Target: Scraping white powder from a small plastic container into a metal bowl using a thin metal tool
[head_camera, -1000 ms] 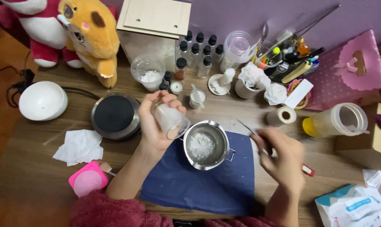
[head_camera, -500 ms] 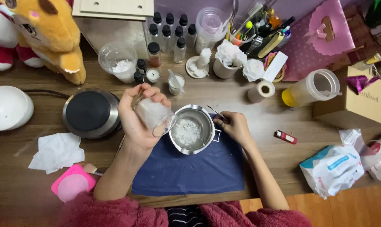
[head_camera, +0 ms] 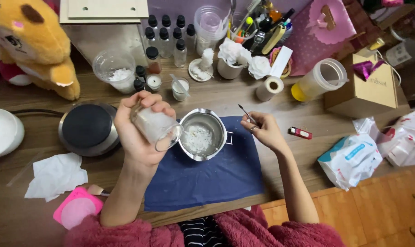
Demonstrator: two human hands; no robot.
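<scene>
My left hand [head_camera: 141,128] grips a clear glass cup [head_camera: 156,127] of white flakes, tipped with its mouth toward a small metal pot [head_camera: 203,134]. White wax-like flakes lie in the bottom of the pot, which stands on a dark blue cloth [head_camera: 207,176]. My right hand [head_camera: 262,130] rests at the pot's right side, by its handle, and pinches a thin metal tool [head_camera: 246,113] that points up and to the left.
A round black hot plate [head_camera: 88,128] sits left of the pot. Behind are a plastic cup of white flakes [head_camera: 115,71], dark-capped bottles [head_camera: 166,34], a tape roll [head_camera: 269,88] and a yellow-filled jug [head_camera: 319,80]. A red lighter [head_camera: 300,133] and tissue packs [head_camera: 354,160] lie right.
The view has shifted, so everything sits further left and up. My left hand has tipped the cup closer to the pot's rim. My right hand has moved in beside the pot.
</scene>
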